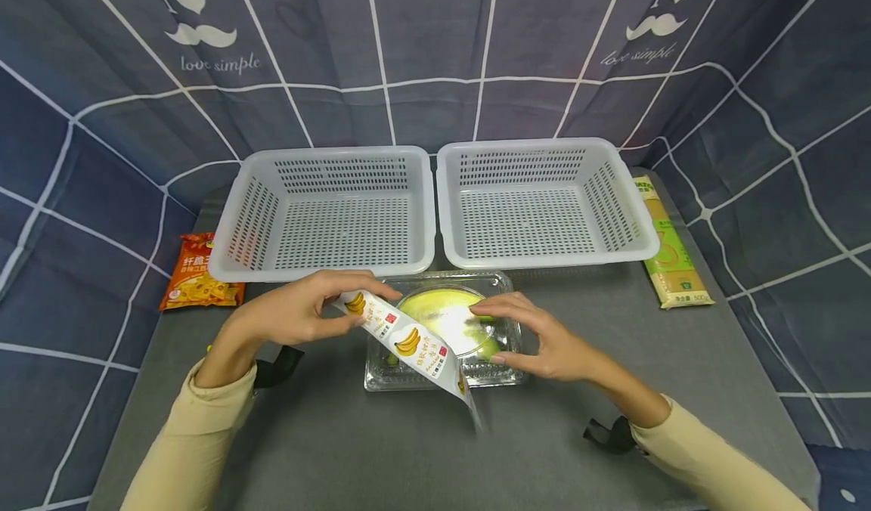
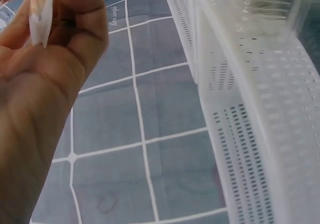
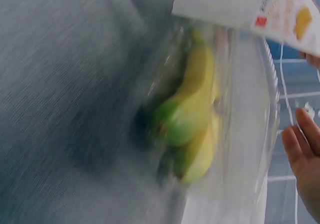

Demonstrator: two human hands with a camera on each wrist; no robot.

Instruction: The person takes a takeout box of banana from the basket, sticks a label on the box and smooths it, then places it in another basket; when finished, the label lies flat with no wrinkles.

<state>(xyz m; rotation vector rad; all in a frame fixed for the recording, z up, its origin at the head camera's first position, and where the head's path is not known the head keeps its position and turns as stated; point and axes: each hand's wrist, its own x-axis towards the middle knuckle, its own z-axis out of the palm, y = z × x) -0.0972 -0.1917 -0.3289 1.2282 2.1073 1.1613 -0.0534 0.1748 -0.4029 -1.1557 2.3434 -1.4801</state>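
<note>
A white strip printed with bananas (image 1: pixel 408 342) hangs slantwise from my left hand (image 1: pixel 299 308), which pinches its upper end; the left wrist view shows this hand (image 2: pixel 47 68) round the strip's edge (image 2: pixel 42 13). Below the strip lies a clear plastic box (image 1: pixel 500 375) with yellow-green fruit inside, seen as bananas (image 3: pixel 192 103) in the right wrist view. My right hand (image 1: pixel 551 341) is over the box's right side, fingers spread and relaxed, holding nothing. In the right wrist view this hand (image 3: pixel 306 159) is apart from the strip (image 3: pixel 285 18).
Two white perforated baskets stand side by side behind the box, one left (image 1: pixel 340 275) and one right (image 1: pixel 551 258). An orange snack packet (image 1: pixel 200 273) lies at the far left, and a green-and-yellow package (image 1: pixel 674 258) at the right. A dark grid-patterned curtain (image 1: pixel 435 50) surrounds the table.
</note>
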